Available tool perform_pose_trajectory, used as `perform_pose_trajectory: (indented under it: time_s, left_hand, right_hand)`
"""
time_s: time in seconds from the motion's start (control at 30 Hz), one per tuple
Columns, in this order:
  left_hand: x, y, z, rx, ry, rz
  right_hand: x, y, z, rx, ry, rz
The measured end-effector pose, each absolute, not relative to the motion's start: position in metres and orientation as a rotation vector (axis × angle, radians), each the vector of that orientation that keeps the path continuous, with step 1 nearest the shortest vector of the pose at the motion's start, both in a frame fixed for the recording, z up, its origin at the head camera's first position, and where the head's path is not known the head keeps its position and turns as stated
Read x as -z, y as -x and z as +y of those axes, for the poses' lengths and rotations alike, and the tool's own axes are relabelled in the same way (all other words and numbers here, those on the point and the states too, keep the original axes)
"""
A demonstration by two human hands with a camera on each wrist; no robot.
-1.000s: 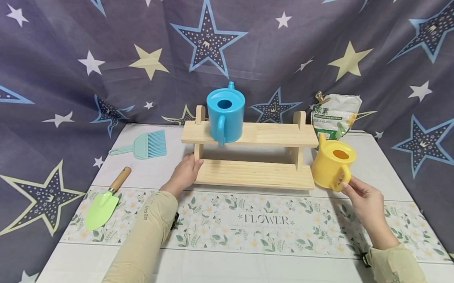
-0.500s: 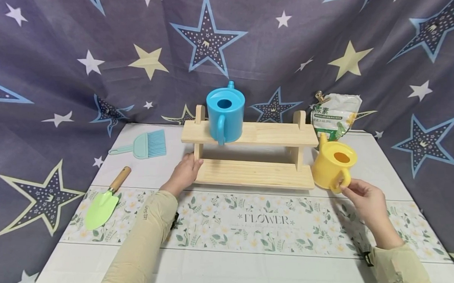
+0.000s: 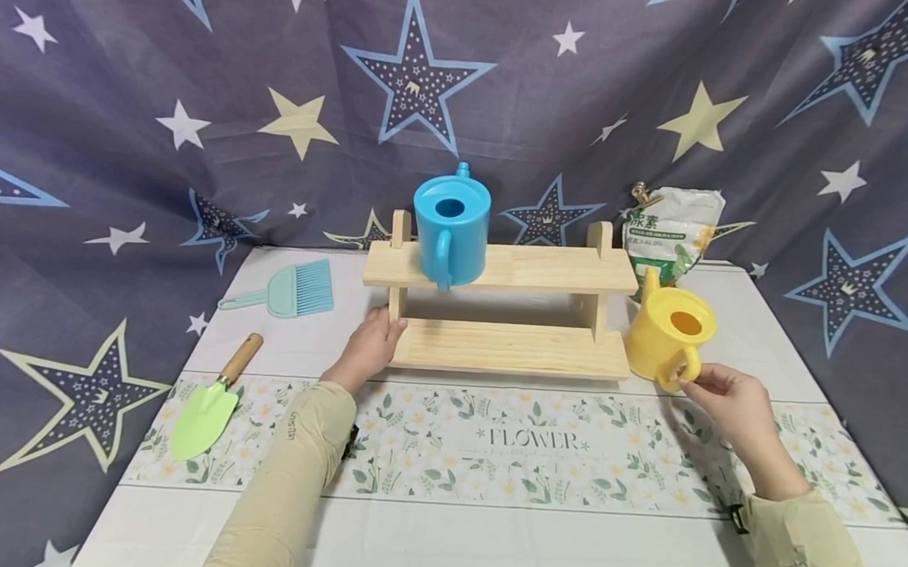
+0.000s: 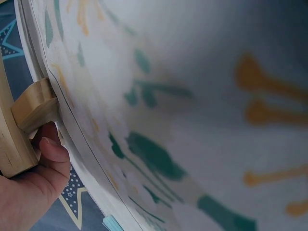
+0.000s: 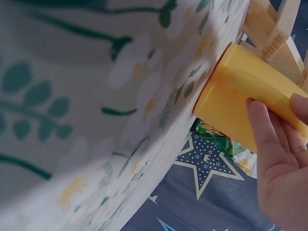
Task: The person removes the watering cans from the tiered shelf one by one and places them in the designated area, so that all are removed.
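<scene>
A two-tier wooden shelf [image 3: 509, 348] stands mid-table, and my left hand [image 3: 368, 346] grips its left end by the upright. In the left wrist view the thumb and fingers of that hand [image 4: 45, 168] curl at the pale wood [image 4: 33, 108]. Right of the shelf is a yellow watering can [image 3: 662, 330], upright with its spout toward the back. My right hand [image 3: 736, 403] pinches the lower part of its handle. The right wrist view has the can's yellow body [image 5: 231, 91] beside those fingers [image 5: 269, 139]. On the upper tier sits a blue watering can [image 3: 456, 233].
A white and green bag [image 3: 673, 226] with a gold clip leans at the back right, behind the yellow can. On the left lie a mint dustpan with a brush [image 3: 289, 291] and a green hand trowel [image 3: 206, 413]. A star-patterned curtain [image 3: 266, 65] closes the back and sides.
The yellow watering can has shifted and turned slightly to the right, its handle swinging with my right hand. My left hand and the shelf have stayed where they were.
</scene>
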State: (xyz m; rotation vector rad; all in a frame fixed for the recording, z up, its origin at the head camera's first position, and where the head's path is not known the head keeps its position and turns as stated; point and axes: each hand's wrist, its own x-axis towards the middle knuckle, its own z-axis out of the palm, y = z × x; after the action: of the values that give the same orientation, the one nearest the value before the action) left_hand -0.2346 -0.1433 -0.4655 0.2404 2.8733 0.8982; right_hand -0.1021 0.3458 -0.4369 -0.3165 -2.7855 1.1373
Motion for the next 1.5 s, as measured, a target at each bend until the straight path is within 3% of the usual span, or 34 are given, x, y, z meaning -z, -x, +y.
perform_pose_trajectory:
  time_s: [0.33,0.8,1.5]
  left_hand:
    - [0.465,0.234,-0.143,-0.906,-0.242,2.868]
    - [0.464,0.234,-0.144,-0.906,-0.247,2.870]
    - [0.463,0.233,-0.143,-0.910,-0.247,2.867]
  right_hand:
    - [0.435,0.103,0.342,-1.182,0.317,-2.686]
    - [0.411,0.100,0.336,-1.187,0.513,-2.382]
    - [0.390,0.114,0.301,-1.379,0.103,-2.307]
